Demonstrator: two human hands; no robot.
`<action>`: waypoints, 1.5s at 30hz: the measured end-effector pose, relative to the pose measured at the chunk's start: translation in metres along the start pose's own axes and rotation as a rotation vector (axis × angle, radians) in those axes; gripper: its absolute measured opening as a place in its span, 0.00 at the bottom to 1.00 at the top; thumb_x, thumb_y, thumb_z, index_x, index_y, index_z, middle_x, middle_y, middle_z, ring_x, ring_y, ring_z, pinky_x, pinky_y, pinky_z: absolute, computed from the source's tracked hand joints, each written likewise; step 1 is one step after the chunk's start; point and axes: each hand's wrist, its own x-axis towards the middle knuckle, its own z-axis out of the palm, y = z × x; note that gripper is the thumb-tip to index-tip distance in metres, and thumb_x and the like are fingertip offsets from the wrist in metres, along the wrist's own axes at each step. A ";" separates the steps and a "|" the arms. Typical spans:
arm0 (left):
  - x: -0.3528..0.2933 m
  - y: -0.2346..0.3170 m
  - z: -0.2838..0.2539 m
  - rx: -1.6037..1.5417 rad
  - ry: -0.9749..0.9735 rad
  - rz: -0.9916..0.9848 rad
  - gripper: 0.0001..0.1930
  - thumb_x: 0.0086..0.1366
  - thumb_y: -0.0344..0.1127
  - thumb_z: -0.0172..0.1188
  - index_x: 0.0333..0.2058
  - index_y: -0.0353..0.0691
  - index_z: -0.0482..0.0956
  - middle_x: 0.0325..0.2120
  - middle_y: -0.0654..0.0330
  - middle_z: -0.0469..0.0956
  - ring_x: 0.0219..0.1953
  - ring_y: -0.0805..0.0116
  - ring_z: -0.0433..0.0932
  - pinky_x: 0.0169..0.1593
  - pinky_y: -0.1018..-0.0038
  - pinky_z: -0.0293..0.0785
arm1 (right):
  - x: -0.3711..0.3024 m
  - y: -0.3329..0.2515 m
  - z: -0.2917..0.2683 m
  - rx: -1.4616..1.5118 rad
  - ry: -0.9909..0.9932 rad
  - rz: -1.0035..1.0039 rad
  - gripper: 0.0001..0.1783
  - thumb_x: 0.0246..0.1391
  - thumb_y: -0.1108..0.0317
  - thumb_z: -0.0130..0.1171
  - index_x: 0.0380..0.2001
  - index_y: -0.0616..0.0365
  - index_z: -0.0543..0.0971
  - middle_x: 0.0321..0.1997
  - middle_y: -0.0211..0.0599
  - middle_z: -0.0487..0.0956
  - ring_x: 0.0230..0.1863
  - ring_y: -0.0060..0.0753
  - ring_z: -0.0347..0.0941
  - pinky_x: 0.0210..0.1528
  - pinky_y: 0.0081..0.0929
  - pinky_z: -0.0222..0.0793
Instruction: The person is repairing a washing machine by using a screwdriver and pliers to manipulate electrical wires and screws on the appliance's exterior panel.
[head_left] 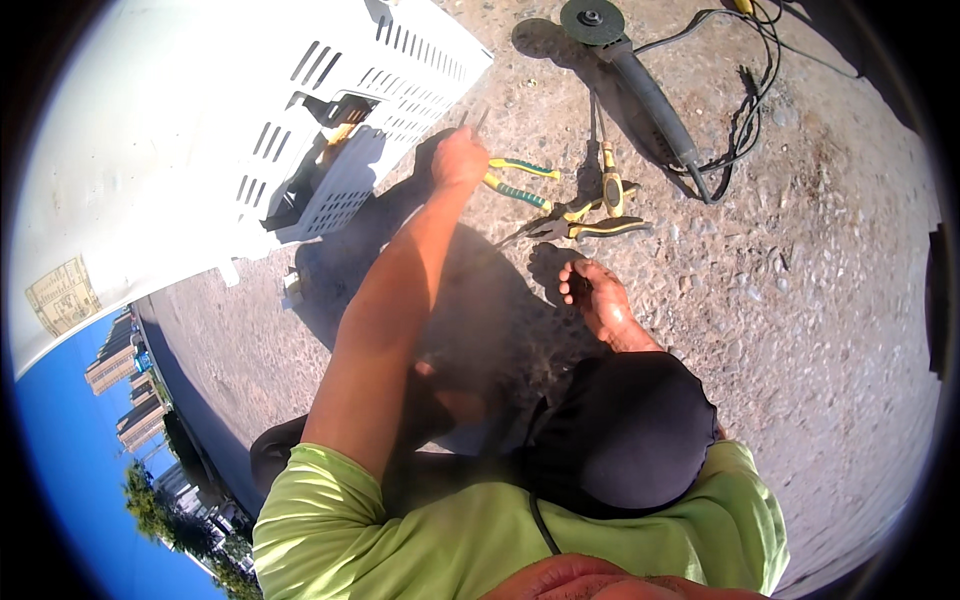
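My left hand (pixel 460 160) is closed low beside the white slotted casing (pixel 215 110). Two thin dark tips stick out past its fingers; what they belong to is hidden. Right against that hand, green-and-yellow plier handles (pixel 520 192) spread out to the right, their head out of sight. My right hand (pixel 603 300) hangs over my knee with loosely curled fingers and nothing in them. Just beyond it lie black-and-yellow pliers (pixel 605 229) and a screwdriver (pixel 612 185) with a pale yellow handle, close together on the ground.
An angle grinder (pixel 650 100) lies at the far side, its black cord (pixel 750 130) looped to the right. The casing fills the upper left and has a dark opening (pixel 345 110) in its slotted side. Rough concrete (pixel 800 300) stretches to the right. My black-clad knee (pixel 640 430) is bent up in front.
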 end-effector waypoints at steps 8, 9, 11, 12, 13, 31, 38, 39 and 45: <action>-0.145 0.031 -0.018 -0.553 -0.247 0.475 0.05 0.61 0.26 0.60 0.37 0.34 0.78 0.34 0.52 0.81 0.31 0.60 0.83 0.37 0.68 0.77 | 0.005 -0.013 0.018 0.108 0.016 0.017 0.22 0.70 0.56 0.40 0.48 0.64 0.75 0.40 0.40 0.79 0.39 0.34 0.74 0.48 0.32 0.68; -0.165 0.048 -0.038 -0.689 -0.624 0.300 0.06 0.61 0.27 0.61 0.37 0.35 0.79 0.33 0.54 0.80 0.33 0.61 0.84 0.37 0.68 0.78 | 0.008 -0.013 0.018 0.118 -0.016 0.034 0.22 0.70 0.56 0.39 0.48 0.63 0.75 0.39 0.40 0.79 0.39 0.34 0.74 0.48 0.32 0.68; -0.185 0.020 0.004 -0.682 -0.526 0.418 0.08 0.60 0.32 0.63 0.38 0.38 0.80 0.32 0.54 0.79 0.33 0.58 0.82 0.38 0.66 0.77 | 0.012 -0.008 0.023 0.132 -0.097 0.085 0.22 0.70 0.56 0.38 0.48 0.63 0.75 0.39 0.40 0.79 0.38 0.34 0.74 0.48 0.32 0.69; -0.186 0.020 0.002 -0.621 -0.549 0.375 0.09 0.63 0.32 0.62 0.41 0.36 0.80 0.35 0.56 0.81 0.35 0.65 0.82 0.41 0.68 0.77 | 0.006 -0.014 0.039 0.157 0.039 0.078 0.21 0.70 0.55 0.40 0.43 0.61 0.75 0.35 0.38 0.78 0.33 0.31 0.72 0.40 0.30 0.69; -0.187 0.021 -0.003 -0.561 -0.570 0.336 0.11 0.65 0.33 0.62 0.44 0.35 0.79 0.39 0.57 0.83 0.38 0.71 0.82 0.43 0.71 0.77 | 0.010 -0.012 0.033 0.118 0.031 0.079 0.19 0.70 0.54 0.41 0.41 0.59 0.75 0.33 0.36 0.78 0.32 0.30 0.71 0.38 0.28 0.67; -0.170 -0.045 0.024 -0.050 -0.132 0.457 0.19 0.56 0.41 0.68 0.43 0.39 0.76 0.42 0.53 0.75 0.49 0.50 0.74 0.49 0.58 0.73 | 0.010 -0.001 0.009 -0.170 -0.090 -0.006 0.09 0.66 0.66 0.49 0.43 0.56 0.75 0.30 0.27 0.74 0.27 0.22 0.68 0.28 0.20 0.62; -0.151 -0.054 0.038 -0.023 -0.176 0.498 0.13 0.56 0.36 0.64 0.40 0.40 0.76 0.38 0.52 0.78 0.45 0.48 0.77 0.46 0.55 0.74 | 0.010 0.006 0.016 -0.238 -0.129 -0.041 0.07 0.58 0.69 0.54 0.37 0.59 0.77 0.34 0.32 0.77 0.33 0.25 0.73 0.35 0.23 0.66; -0.150 -0.054 0.033 -0.020 -0.262 0.480 0.12 0.57 0.34 0.63 0.39 0.41 0.76 0.37 0.52 0.78 0.44 0.48 0.78 0.45 0.54 0.74 | 0.010 0.006 0.016 -0.219 -0.140 -0.044 0.07 0.59 0.68 0.54 0.37 0.58 0.77 0.34 0.31 0.77 0.33 0.25 0.73 0.35 0.23 0.66; -0.159 -0.043 0.007 -0.101 -0.487 0.474 0.11 0.64 0.40 0.55 0.39 0.39 0.76 0.36 0.46 0.80 0.40 0.42 0.78 0.42 0.54 0.73 | 0.007 -0.012 0.006 -0.186 -0.122 -0.098 0.10 0.61 0.61 0.56 0.34 0.56 0.77 0.30 0.30 0.77 0.29 0.25 0.72 0.32 0.24 0.65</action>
